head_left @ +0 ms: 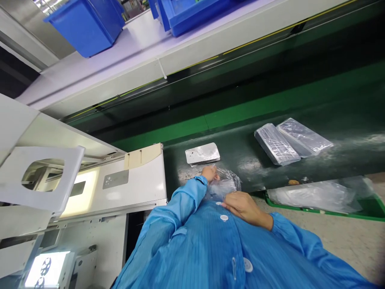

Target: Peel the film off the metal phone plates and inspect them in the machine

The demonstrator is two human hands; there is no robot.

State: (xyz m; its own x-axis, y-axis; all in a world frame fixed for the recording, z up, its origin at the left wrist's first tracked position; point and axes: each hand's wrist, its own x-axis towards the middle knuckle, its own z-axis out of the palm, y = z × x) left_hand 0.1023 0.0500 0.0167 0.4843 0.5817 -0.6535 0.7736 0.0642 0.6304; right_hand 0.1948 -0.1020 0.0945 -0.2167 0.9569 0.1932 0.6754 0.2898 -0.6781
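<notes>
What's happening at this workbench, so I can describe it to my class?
A person in a blue coat holds a clear plastic bag with the left hand and right hand; its contents are hard to make out. Just beyond, a small stack of flat plates lies on the dark green surface. Farther right lie plastic-wrapped packs, and nearer, a green tray holds clear plastic.
</notes>
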